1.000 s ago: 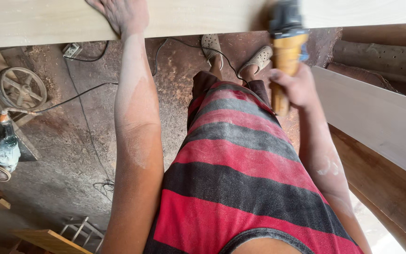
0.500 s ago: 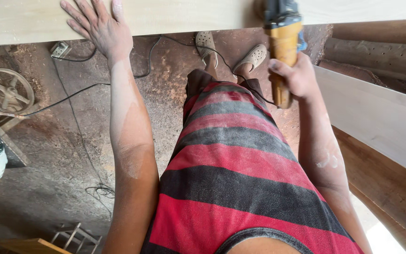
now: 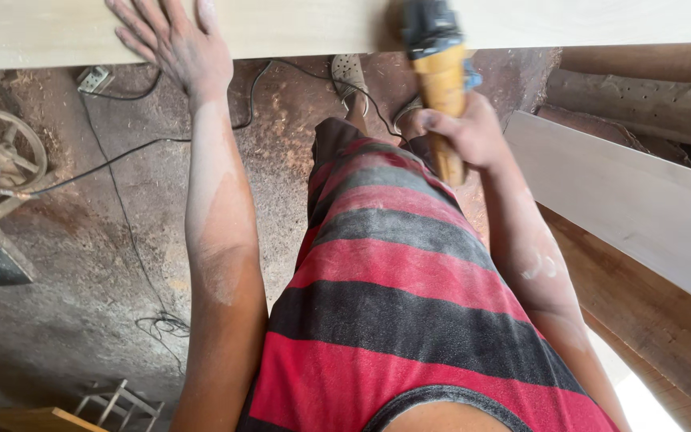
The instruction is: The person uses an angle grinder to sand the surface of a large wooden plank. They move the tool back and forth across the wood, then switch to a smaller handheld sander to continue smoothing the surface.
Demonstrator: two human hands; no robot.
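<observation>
The board [image 3: 305, 28] runs crosswise ahead of both hands; the left hand [image 3: 173, 48] lies flat, fingers spread on it, the right hand [image 3: 465, 132] is clamped on the sander [image 3: 437, 72] upon it

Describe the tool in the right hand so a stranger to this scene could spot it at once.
Start at the long pale board that runs across the top of the view. The power tool sits against its near edge, right of the middle, gripped by the right hand. Its yellow-orange body and dark head set it apart from the left hand, which lies flat and bare on the board.
</observation>
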